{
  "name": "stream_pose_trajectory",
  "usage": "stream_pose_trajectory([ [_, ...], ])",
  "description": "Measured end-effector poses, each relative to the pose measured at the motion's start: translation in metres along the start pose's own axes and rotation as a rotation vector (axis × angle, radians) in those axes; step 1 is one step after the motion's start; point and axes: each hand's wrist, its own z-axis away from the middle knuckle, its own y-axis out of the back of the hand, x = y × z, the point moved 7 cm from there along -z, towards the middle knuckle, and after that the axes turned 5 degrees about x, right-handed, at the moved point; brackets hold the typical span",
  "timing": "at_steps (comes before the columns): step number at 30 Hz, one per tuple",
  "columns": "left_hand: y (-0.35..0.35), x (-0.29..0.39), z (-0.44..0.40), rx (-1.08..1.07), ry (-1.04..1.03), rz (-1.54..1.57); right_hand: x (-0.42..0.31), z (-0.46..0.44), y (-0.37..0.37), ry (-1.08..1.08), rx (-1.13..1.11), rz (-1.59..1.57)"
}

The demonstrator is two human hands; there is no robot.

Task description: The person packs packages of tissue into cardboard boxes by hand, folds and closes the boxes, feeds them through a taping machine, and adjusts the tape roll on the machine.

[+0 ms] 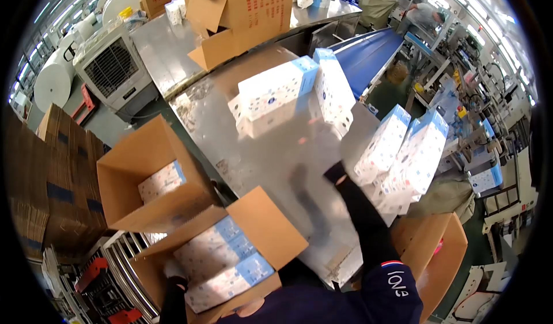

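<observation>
My left hand (174, 269), in a pale glove, is inside the near cardboard box (268, 226), at the left end of white dotted packs (222, 283) with blue ends. Its fingers are too blurred to read. Stretched forward over the metal table (259, 168), my right hand (326, 144) is smeared by motion just below an upright white-and-blue pack (334, 88); contact is unclear. Another such pack (276, 88) lies to the left of that one. Several more packs (417, 151) stand together at the table's right side.
A second open box (132, 180) with a pack inside stands left on a roller conveyor (124, 272). Another box (426, 249) is at my right. Beyond are a large carton (253, 16), a blue belt (368, 59), machinery and a co-worker (425, 16).
</observation>
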Motion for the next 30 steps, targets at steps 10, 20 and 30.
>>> stream_pose_trajectory([
  [10, 0.174, 0.098, 0.059, 0.531, -0.093, 0.396, 0.164, -0.122, -0.137, -0.425, -0.363, 0.228],
  [20, 0.330, 0.378, 0.047, 0.778, -1.063, 0.302, 0.003, -0.204, -0.108, 0.217, -0.135, 0.096],
  [30, 0.294, 0.490, -0.052, 0.599, -0.909, -0.110, -0.069, -0.230, -0.216, 0.037, -0.467, 0.043],
])
